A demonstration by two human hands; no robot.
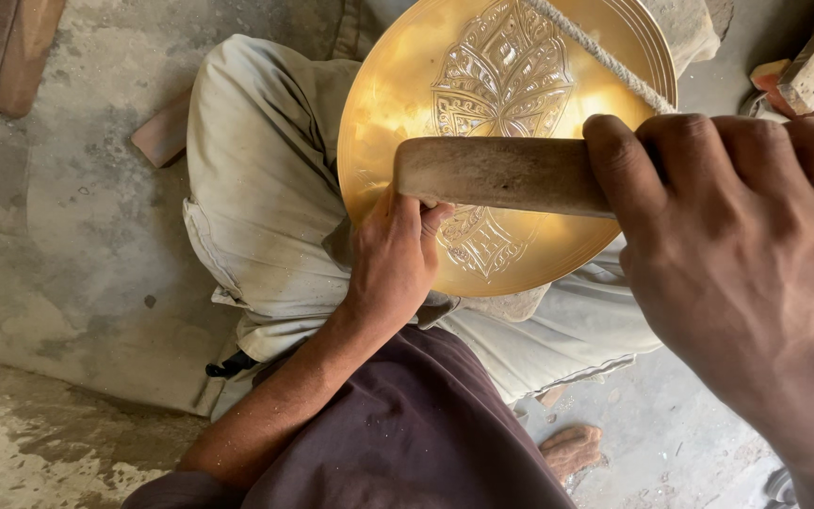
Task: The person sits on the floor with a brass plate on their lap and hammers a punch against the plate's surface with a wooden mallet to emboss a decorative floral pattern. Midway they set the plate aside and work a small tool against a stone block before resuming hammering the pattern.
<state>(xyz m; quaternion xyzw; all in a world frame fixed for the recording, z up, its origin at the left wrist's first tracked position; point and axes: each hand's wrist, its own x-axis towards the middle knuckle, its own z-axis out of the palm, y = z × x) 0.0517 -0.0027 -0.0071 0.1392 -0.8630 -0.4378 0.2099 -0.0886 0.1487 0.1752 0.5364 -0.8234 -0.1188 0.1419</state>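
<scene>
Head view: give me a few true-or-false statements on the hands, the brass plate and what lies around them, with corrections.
1. The right hand grips a wooden tool. True.
2. The brass plate is plain and unmarked. False: a floral pattern is engraved at its middle.
3. The left hand rests at the plate's lower edge. True.
4. The plate lies flat on the concrete floor. False: it rests over the person's lap.
5. A cord runs across the plate's upper right. True.

I see my right hand (737,254) gripping a wooden block (501,174) over the engraved brass plate (511,104); my left hand (393,259) steadies its rim.
</scene>
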